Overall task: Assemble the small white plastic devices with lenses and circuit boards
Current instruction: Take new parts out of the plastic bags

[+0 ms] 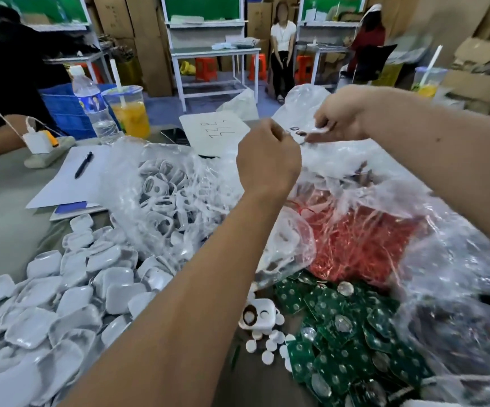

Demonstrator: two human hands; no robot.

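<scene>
While both arms reach out over the table, the left hand [268, 160] is curled tight, pinching the clear crinkly plastic bag [378, 183]. The right hand [337, 118] pinches the same bag's top edge. One small white plastic device [257, 315] sits on the grey table [0, 218], beside a pile of green circuit boards [352, 342].

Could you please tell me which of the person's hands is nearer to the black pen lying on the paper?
Left. The left hand is raised right of the pen; the right hand is farther right.
</scene>
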